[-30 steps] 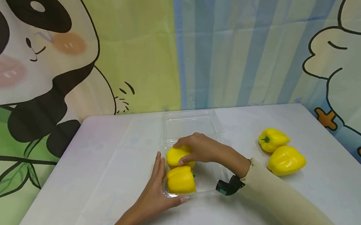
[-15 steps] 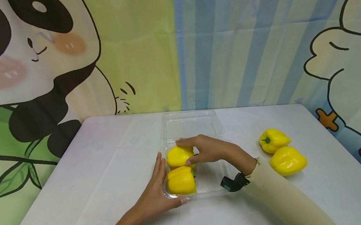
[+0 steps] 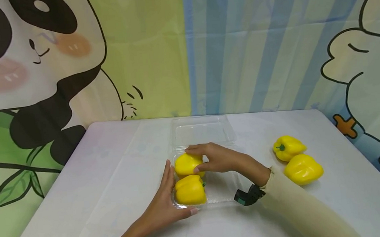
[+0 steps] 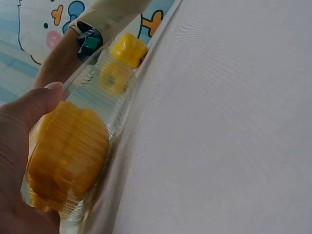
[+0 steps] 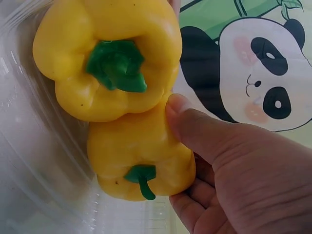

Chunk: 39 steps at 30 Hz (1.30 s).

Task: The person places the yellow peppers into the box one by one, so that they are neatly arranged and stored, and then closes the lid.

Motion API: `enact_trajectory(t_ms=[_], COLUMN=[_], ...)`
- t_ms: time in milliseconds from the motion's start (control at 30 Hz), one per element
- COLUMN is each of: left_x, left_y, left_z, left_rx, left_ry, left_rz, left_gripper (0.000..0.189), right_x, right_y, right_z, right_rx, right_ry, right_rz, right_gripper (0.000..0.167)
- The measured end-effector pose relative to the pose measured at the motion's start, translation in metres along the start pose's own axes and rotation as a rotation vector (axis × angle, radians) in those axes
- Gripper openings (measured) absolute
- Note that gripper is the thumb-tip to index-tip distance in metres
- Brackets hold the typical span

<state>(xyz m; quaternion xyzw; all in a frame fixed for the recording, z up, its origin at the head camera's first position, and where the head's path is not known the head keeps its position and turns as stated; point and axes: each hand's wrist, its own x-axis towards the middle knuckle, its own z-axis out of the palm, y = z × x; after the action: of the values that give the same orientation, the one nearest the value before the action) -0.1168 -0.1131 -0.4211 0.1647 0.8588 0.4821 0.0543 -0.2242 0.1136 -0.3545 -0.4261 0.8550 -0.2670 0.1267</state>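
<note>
The change over the last second is slight: the right hand (image 3: 216, 157) sits a little farther right, baring more of the far pepper (image 3: 186, 165) in the clear container (image 3: 220, 186), which stays in the container's left half. I judge this a fine adjustment of how that pepper sits. The right grip pinches it, thumb on its near side and fingers round its far side. The left grip clasps nothing: the left hand (image 3: 163, 206) lies at the container's near-left corner, fingers straight along its left wall.

Just in front of the far pepper and touching it, the near pepper (image 3: 189, 191) fills the container's near-left corner. Both stems face the container's bare right half. Its lid (image 3: 201, 132) lies open behind it. A farther loose pepper (image 3: 289, 148) and a nearer loose pepper (image 3: 303, 169) rest right of the container on the table (image 3: 114, 176).
</note>
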Motion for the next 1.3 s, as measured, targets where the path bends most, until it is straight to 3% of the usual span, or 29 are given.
enact_trajectory(t_ms=[400,1300], left_x=[0.0,0.001], left_y=[0.001,0.001], left_z=[-0.002,0.001], left_rx=[-0.006,0.003], left_ry=[-0.01,-0.007], left_rz=[-0.011,-0.036], left_gripper=[0.131,0.132], right_x=[-0.006,-0.086], right_y=[-0.004,-0.005], right_z=[-0.007,-0.02], right_rx=[-0.016,-0.017], right_ry=[-0.052,0.201], right_rz=[0.059,0.014], right_gripper=[0.078,0.068])
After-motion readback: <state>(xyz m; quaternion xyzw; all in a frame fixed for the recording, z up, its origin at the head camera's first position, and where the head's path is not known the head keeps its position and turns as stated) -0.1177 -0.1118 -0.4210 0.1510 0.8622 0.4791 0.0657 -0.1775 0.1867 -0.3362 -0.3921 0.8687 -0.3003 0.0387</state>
